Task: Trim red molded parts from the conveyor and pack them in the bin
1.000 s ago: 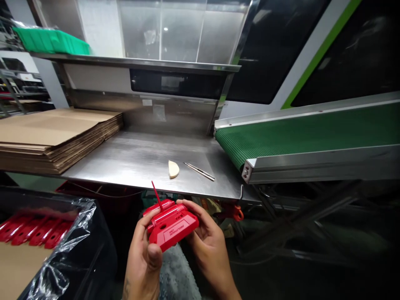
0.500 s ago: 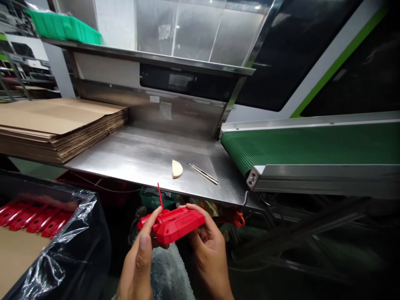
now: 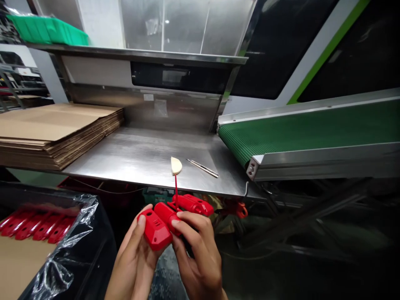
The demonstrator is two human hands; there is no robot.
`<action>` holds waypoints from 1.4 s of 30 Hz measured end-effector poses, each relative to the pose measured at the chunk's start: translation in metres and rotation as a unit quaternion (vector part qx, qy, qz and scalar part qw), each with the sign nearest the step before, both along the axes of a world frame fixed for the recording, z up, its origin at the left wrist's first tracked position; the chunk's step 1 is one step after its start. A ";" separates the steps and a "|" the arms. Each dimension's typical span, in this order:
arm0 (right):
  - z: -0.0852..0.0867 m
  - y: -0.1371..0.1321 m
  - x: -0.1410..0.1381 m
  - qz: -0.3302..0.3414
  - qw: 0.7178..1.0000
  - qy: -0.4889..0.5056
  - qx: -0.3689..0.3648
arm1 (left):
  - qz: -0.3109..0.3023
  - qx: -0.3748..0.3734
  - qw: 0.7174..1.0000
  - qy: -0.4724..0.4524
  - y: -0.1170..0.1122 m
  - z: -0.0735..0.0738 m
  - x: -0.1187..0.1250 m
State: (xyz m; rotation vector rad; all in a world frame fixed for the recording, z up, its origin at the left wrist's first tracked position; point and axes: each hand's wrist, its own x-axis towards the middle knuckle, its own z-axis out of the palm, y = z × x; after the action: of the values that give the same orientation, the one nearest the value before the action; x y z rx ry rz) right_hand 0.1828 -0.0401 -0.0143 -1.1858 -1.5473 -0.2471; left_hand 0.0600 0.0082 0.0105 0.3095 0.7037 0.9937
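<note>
Both of my hands are closed on a red moulded plastic piece [image 3: 156, 231] in front of the table's near edge. My left hand [image 3: 133, 254] grips its near, angular block, thumb on top. The fingers of my right hand [image 3: 200, 246] press on the rounded middle section. Beyond them is another red section [image 3: 193, 204], and a thin red sprue [image 3: 176, 189] sticks up between. Whether all the red sections are joined is hidden by my fingers. On the steel table [image 3: 140, 150] lie a pale half-round piece [image 3: 176, 166] and a slim metal pointed tool [image 3: 203, 168].
Flat cardboard sheets [image 3: 59, 125] are stacked on the table's left. A green conveyor belt [image 3: 306, 129] comes in from the right. At lower left, a box lined with dark plastic [image 3: 90, 246] holds several red parts [image 3: 37, 223]. A green bin [image 3: 46, 30] sits on the shelf.
The red piece has been turned, so its block now faces me and the sprue stands farther right. My right hand has shifted from its right end onto the middle section.
</note>
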 end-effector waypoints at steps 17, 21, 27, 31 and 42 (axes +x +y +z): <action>0.009 -0.020 0.051 0.034 0.970 0.222 -0.092 | -0.130 0.022 0.980 -0.151 0.017 -0.019 -0.019; 0.018 -0.018 0.050 0.070 0.983 0.155 -0.066 | -0.142 0.042 0.980 -0.130 0.021 -0.024 -0.016; 0.028 -0.015 0.045 0.064 0.984 0.142 -0.084 | -0.212 0.129 0.968 -0.044 0.022 -0.037 -0.009; 0.031 -0.009 0.039 -0.018 0.956 0.256 -0.143 | -0.050 0.063 0.997 0.015 0.017 -0.037 -0.005; 0.034 0.016 0.044 0.063 0.881 0.359 -0.300 | -0.041 0.090 0.993 -0.068 0.004 -0.032 -0.013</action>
State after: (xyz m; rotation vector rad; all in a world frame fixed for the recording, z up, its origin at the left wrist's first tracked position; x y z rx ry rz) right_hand 0.2267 -0.0243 0.0199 -1.4151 -1.0311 0.7474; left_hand 0.0472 0.0122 -0.0212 0.4208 0.4756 0.9916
